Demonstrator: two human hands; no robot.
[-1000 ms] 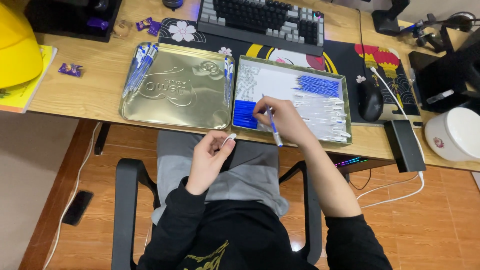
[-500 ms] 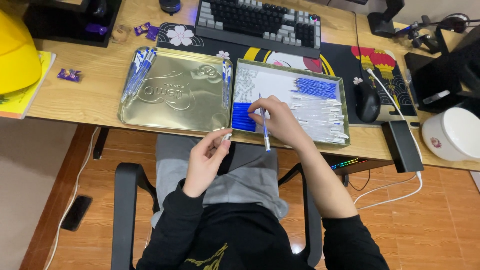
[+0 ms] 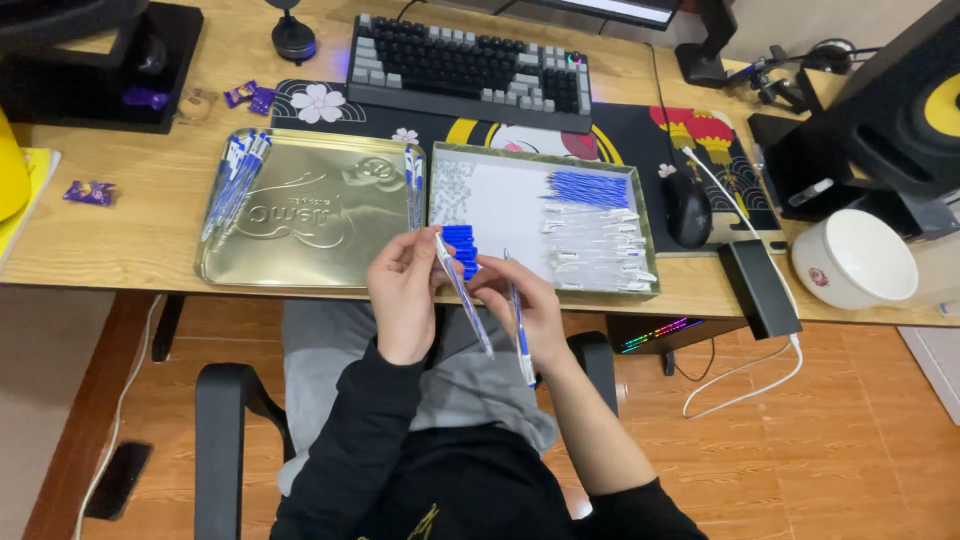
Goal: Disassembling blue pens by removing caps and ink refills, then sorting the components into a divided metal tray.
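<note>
A dark keyboard sits at the back of the wooden bench on a patterned desk mat. A black mouse lies on the mat's right part, with a white bowl further right and a black speaker behind it. Purple candy wrappers lie near the bench's left end.

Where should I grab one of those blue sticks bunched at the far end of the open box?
Pinch one of the blue refills around its middle, coming straight down from above. They lie flat, side by side, in the tray, whose low wall probably blocks a sideways reach, so thumb and finger across the thin shaft looks easiest.
</note>
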